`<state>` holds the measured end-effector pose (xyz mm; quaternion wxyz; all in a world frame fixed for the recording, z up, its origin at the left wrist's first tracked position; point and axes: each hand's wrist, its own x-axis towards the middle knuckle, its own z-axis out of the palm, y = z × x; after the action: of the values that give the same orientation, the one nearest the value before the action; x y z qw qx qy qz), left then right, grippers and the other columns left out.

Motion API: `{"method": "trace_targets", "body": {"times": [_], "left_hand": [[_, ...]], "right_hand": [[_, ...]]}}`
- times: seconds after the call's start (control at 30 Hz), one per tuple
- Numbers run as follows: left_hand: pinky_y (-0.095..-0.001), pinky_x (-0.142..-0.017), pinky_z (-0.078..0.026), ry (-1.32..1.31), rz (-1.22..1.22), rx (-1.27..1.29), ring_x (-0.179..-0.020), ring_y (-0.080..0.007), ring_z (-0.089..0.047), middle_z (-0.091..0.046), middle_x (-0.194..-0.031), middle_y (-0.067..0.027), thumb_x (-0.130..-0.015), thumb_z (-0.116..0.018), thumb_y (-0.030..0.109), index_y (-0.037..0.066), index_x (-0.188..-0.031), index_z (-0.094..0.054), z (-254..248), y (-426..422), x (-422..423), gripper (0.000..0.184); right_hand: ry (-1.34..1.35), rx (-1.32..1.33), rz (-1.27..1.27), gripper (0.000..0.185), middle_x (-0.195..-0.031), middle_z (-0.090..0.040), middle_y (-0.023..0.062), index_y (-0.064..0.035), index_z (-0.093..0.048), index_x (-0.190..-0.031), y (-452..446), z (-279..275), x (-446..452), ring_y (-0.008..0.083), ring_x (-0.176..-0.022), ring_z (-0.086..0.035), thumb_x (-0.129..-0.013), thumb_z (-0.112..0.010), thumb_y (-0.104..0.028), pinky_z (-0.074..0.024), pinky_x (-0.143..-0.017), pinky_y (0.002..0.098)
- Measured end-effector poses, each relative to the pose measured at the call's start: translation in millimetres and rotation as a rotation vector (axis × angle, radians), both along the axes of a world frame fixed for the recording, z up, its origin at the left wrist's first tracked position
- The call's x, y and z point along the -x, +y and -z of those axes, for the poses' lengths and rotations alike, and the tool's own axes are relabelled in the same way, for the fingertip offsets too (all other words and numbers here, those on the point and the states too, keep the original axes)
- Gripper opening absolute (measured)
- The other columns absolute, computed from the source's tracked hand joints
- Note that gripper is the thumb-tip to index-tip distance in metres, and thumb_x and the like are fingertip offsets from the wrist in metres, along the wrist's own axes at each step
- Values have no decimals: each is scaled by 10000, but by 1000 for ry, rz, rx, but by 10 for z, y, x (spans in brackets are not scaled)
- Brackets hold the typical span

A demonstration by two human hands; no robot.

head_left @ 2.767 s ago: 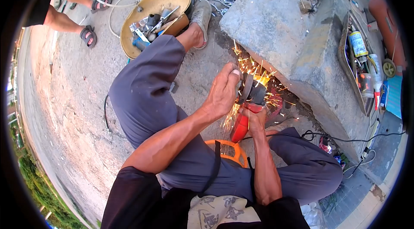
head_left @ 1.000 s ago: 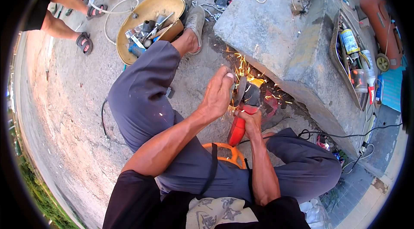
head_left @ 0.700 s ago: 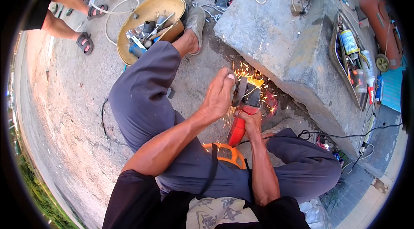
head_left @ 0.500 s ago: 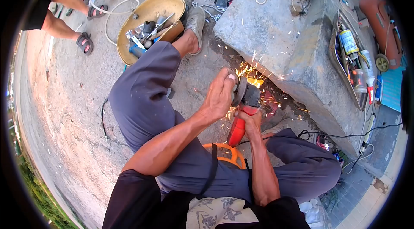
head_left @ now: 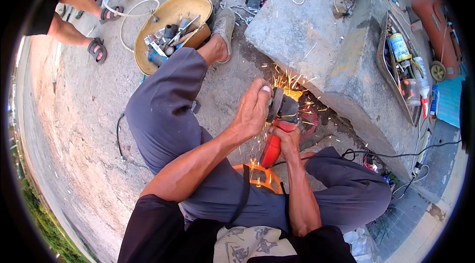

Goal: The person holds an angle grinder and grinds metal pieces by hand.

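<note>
In the head view, the right hand (head_left: 288,140) is closed around the red body of an angle grinder (head_left: 271,151), which is low down over the ground, just in front of the person's lap and near the edge of a big concrete slab (head_left: 307,30). The left hand (head_left: 251,112) is clenched beside the grinding disc (head_left: 278,100) and seems to grasp a small dark workpiece (head_left: 270,114); fingers and shadow hide most of its shape.

Bright sparks spray round the disc, so grinding looks to be under way, with the workpiece apparently pressed to the wheel and not set down. How much metal is off, and how much is left, cannot be told, since the contact face is hidden.

The grinder's dark head points away from the person, and its red rear end points back toward the lap. Its long axis runs away from the body, leaning slightly to the person's right. The disc stands nearly edge-on, on the side toward the left hand.

A yellow object (head_left: 294,94) lies just beyond the disc. Farther off are a tan basin (head_left: 198,1) of tools, a tray (head_left: 383,67) with spray cans, and another person's legs (head_left: 71,31).
</note>
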<state>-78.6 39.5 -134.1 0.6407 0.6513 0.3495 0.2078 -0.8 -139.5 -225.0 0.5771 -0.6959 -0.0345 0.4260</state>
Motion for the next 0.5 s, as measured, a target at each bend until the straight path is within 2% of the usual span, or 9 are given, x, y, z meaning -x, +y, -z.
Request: {"method": "trace_targets", "body": {"times": [0.5], "left_hand": [[-386, -867, -453, -31, -4, 18, -880, -226, -541, -582, -892, -149, -1069, -411, 191, -8, -1024, -535, -26, 0, -10, 239]], "right_hand": [[-44, 23, -22, 209, -847, -691, 46, 2, -702, -943, -9, 12, 1, 156, -707, -647, -749, -770, -31, -539, -675, 324]]}}
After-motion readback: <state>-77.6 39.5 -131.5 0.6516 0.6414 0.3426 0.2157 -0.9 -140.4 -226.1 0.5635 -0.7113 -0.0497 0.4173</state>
